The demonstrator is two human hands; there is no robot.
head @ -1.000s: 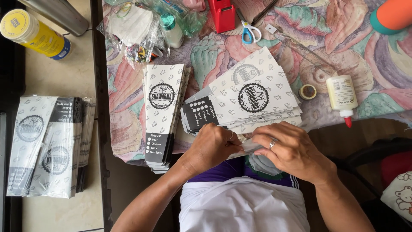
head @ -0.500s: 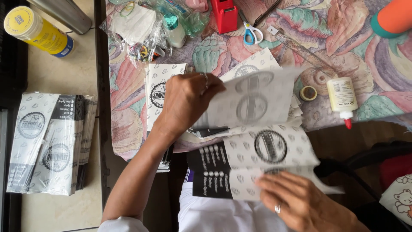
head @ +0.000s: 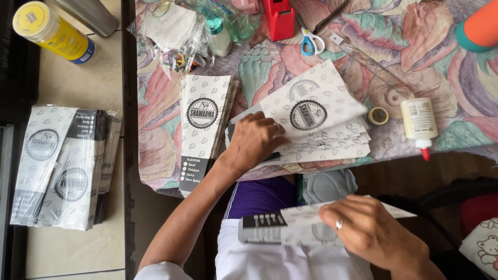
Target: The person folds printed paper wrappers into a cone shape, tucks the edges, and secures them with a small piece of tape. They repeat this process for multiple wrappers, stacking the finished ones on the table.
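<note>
Left hand [head: 254, 142] back down from lifted sheet, now flat on fanned stack [head: 316, 124] on table [head: 415, 52], gripping nothing. My right hand [head: 368, 236] curled round one bag [head: 290, 228], drawn over lap. One piece separated.

The fanned stack of paper sleeves [head: 316, 124] lay on the table [head: 441, 52]. At its nine o'clock lay a folded pile [head: 205, 124]; at three, a tape roll [head: 378, 115], then a glue bottle [head: 419, 124]. Scissors [head: 311, 39] lay at twelve. A left hand [head: 254, 142] rested on the stack; at five o'clock, off the table, a right hand [head: 371, 233] held one sleeve [head: 290, 228].
</note>
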